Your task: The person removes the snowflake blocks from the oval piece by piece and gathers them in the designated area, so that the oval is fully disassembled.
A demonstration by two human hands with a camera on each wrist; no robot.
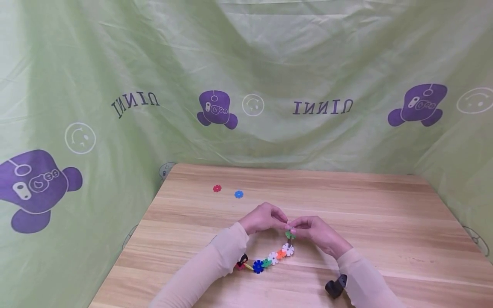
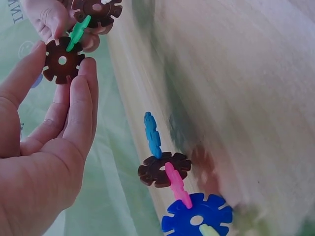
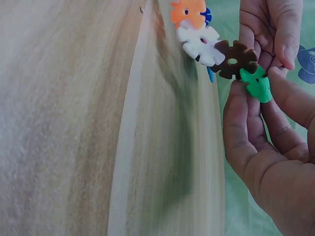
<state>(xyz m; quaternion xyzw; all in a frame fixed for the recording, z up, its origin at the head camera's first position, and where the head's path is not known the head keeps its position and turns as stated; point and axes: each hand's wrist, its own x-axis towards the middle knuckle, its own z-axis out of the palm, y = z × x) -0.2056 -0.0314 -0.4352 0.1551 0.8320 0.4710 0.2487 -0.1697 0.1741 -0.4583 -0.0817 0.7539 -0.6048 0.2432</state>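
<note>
The left hand (image 1: 265,217) pinches a brown, notched plastic disc (image 2: 62,60) by its rim while the right hand (image 1: 319,234) grips the green, flower-shaped plastic disc (image 3: 257,85) at the end of a multicoloured chain (image 1: 273,258) above the wood-grain table (image 1: 385,205), probably because opposing fingertip holds steady the slotted edges where they meet.

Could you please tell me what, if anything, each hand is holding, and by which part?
The left hand pinches a brown notched disc by opposite sides of its rim; the right hand grips the green disc beside it by its edges.
</note>
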